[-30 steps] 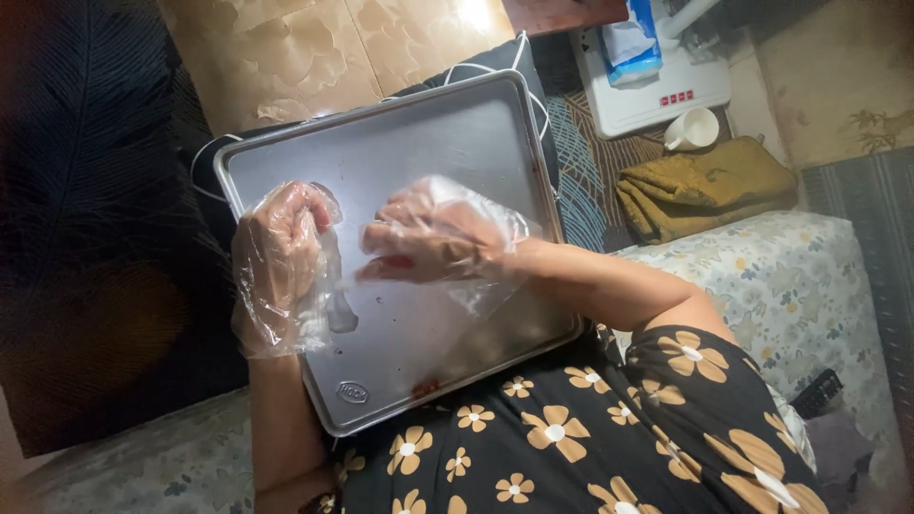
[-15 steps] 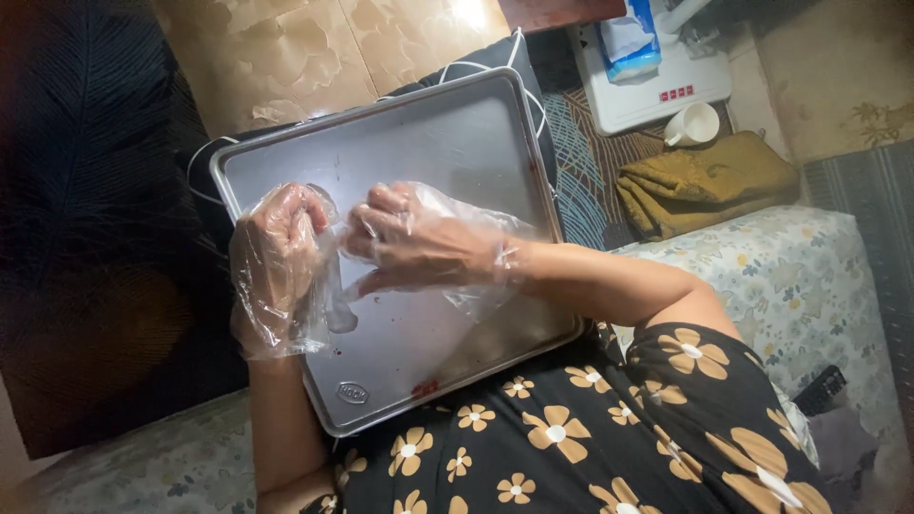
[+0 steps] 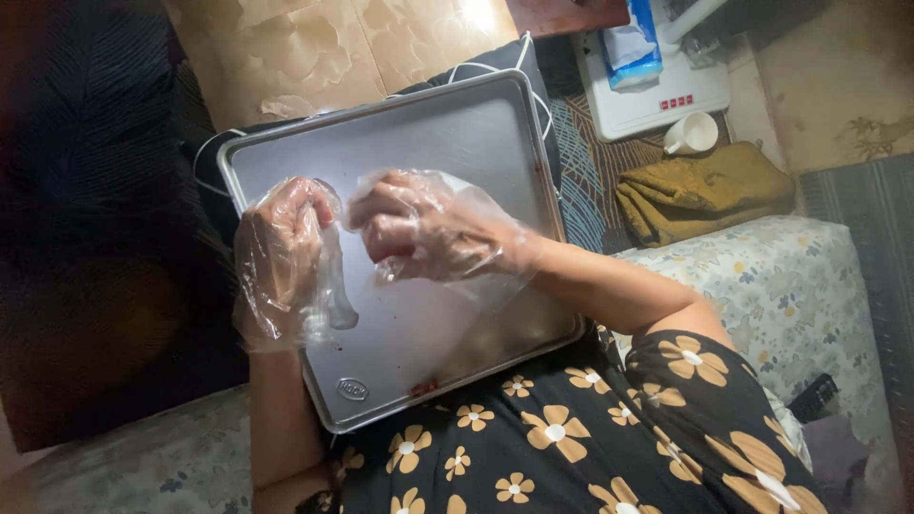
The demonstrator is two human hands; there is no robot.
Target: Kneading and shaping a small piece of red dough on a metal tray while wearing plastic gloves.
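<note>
Over the lap of the person lies a metal tray (image 3: 476, 143), and both hands are above its left half. The tray is rectangular and its long axis runs from the near left corner, close to the flowered dress (image 3: 571, 438), up to the far right corner. Its far edge rests on a dark cushion (image 3: 205, 162). Some small reddish crumbs lie near the near edge.

Both hands wear thin clear plastic gloves. The left hand (image 3: 281, 257) is upright at the left edge of the tray, its fingers curled into a loose fist, and the loose plastic of the glove hangs down below it. The right hand (image 3: 419, 228) comes from the right with the forearm across the near right corner. Its fingers are bent and point to the left hand, close to its glove. I cannot tell if they pinch the plastic.

Beyond the far right corner, a white cup (image 3: 692, 133) and a folded yellow cloth (image 3: 705, 190) lie on the floor.
</note>
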